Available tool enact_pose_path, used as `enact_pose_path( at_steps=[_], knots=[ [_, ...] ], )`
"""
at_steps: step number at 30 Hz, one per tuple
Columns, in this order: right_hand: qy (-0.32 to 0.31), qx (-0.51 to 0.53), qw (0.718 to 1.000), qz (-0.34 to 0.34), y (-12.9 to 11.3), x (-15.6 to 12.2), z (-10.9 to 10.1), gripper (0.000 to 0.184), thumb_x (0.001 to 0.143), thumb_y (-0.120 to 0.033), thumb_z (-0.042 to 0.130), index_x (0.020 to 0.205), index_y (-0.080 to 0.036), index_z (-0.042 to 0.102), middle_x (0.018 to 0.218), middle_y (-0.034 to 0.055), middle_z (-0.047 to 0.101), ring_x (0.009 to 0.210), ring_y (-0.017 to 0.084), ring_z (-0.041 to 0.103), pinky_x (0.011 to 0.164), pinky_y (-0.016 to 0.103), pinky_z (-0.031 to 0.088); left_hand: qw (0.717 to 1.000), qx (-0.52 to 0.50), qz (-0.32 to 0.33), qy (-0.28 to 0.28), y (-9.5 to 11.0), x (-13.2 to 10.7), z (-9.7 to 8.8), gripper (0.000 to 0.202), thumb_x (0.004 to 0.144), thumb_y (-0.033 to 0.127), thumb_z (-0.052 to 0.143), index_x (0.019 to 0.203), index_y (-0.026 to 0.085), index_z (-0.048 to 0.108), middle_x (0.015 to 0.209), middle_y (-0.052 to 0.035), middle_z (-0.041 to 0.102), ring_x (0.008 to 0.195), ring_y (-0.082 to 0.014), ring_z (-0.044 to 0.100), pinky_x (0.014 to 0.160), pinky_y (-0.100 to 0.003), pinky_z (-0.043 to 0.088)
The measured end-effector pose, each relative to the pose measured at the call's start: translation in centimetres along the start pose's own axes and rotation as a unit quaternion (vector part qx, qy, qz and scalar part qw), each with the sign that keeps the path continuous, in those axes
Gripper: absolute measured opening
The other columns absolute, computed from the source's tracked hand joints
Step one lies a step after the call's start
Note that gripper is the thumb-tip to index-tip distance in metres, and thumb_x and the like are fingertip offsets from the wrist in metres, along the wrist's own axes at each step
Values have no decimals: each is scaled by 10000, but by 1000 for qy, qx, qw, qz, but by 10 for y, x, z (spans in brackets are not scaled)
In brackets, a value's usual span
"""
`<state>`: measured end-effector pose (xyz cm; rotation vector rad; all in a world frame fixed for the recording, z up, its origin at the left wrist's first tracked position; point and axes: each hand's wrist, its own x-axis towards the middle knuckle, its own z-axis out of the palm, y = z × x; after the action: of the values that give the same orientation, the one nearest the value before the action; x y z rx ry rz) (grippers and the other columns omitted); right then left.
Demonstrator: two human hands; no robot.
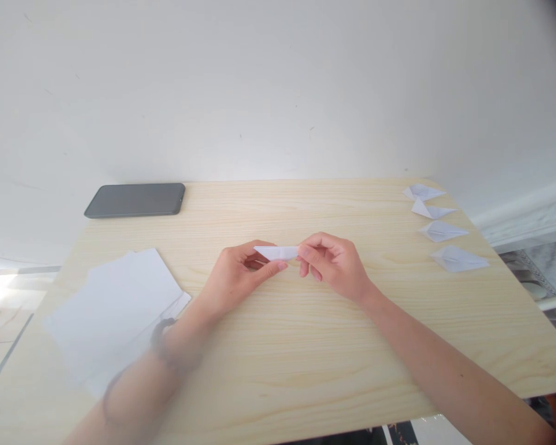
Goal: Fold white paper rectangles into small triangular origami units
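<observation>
A narrow strip of folded white paper (278, 253) is held level between my two hands over the middle of the wooden table. My left hand (241, 272) grips its left part, thumb along the lower edge and fingers behind; the pointed left end sticks out past the fingers. At the other end, my right hand (333, 262) pinches the paper between thumb and forefinger, which hides the tip there. A crease crosses the strip near its middle.
White paper sheets (120, 303) lie stacked at the left, partly under my left forearm. Behind them rests a dark phone (136, 200). Several folded paper pieces (461, 258) line the right side of the table (269, 371). A white wall (278, 93) rises along the back edge.
</observation>
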<state>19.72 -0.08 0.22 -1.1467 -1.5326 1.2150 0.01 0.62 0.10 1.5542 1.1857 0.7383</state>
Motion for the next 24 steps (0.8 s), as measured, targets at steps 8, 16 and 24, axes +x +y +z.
enact_pose_path(
  at_steps=[8, 16, 24],
  knots=[
    [-30, -37, 999, -10, -1, -1, 0, 173, 837, -285, 552, 724, -155, 564, 602, -11, 581, 534, 76, 533, 512, 205, 416, 1000, 29, -4, -9, 5, -2, -3, 298, 763, 410, 603, 750, 130, 705, 703, -32, 696, 642, -166, 612, 506, -224, 421],
    [-41, -51, 998, -1, 1, 0, -1, 203, 845, -317, 536, 714, -161, 521, 543, -45, 491, 474, 59, 456, 470, 197, 353, 999, 20, 0, -51, 5, 0, -9, 403, 818, 477, 519, 721, 134, 705, 711, -62, 704, 672, -174, 627, 590, -237, 469],
    [-83, -126, 987, -53, -1, 1, -4, 242, 873, -247, 471, 652, -155, 505, 570, -41, 444, 497, 51, 355, 475, 203, 285, 997, 29, 26, -69, 4, 0, -14, 431, 876, 450, 442, 740, 133, 701, 697, -45, 684, 696, -171, 610, 654, -244, 455]
  ],
)
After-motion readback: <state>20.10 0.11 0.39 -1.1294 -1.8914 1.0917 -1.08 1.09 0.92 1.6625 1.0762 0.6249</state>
